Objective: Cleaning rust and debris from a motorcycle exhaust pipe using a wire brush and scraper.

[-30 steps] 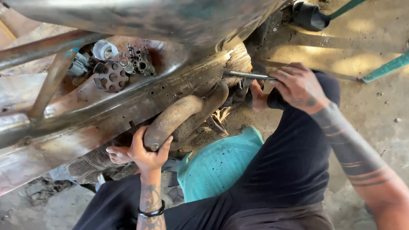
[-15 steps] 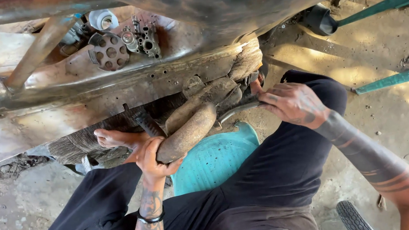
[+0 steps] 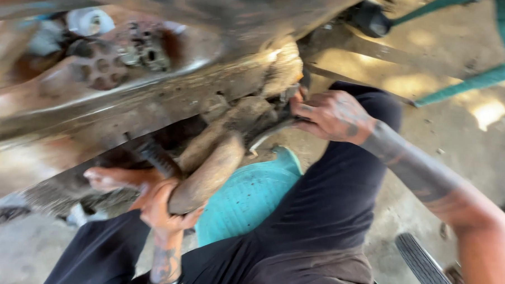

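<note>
I sit on the ground under a rusty vehicle frame (image 3: 122,110). A rusty curved exhaust pipe (image 3: 209,171) hangs below it. My left hand (image 3: 165,209) is wrapped around the pipe's lower end. My right hand (image 3: 333,117) reaches up to the pipe's upper joint, fingers closed around a thin metal tool (image 3: 266,135) there. A bare foot (image 3: 116,177) lies just left of my left hand. The view is motion-blurred.
A turquoise plastic basin (image 3: 246,195) sits on the ground between my black-trousered legs. Engine parts (image 3: 121,57) with round holes show at upper left. Green metal bars (image 3: 468,78) cross at upper right. Dusty concrete ground (image 3: 459,146) lies to the right.
The view has shifted and blurred. My right hand stays at the pipe's upper joint; my left hand keeps its grip on the lower end, which has moved slightly.
</note>
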